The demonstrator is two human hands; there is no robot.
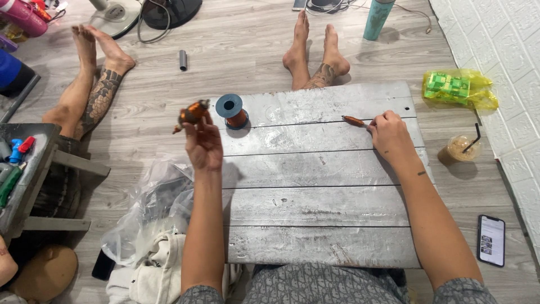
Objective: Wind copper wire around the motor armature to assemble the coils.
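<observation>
My left hand [203, 143] is raised over the left edge of a worn grey plank board [315, 197], palm toward me, pinching a small copper-wound coil part [193, 112] in its fingertips. Just right of it a spool of copper wire with a dark blue top [231, 109] stands upright on the board. My right hand [389, 135] rests on the board's far right and grips the end of a slim tool with an orange-brown handle [354, 120], which lies pointing left along the board.
Another person's bare legs and feet [95, 73] lie at the left, and a pair of feet [316, 50] rests beyond the board. A clear plastic bag [152, 208] and cloth sit left of me. A phone [491, 240], iced drink [462, 147], green packet [457, 87] and teal bottle [377, 18] lie right.
</observation>
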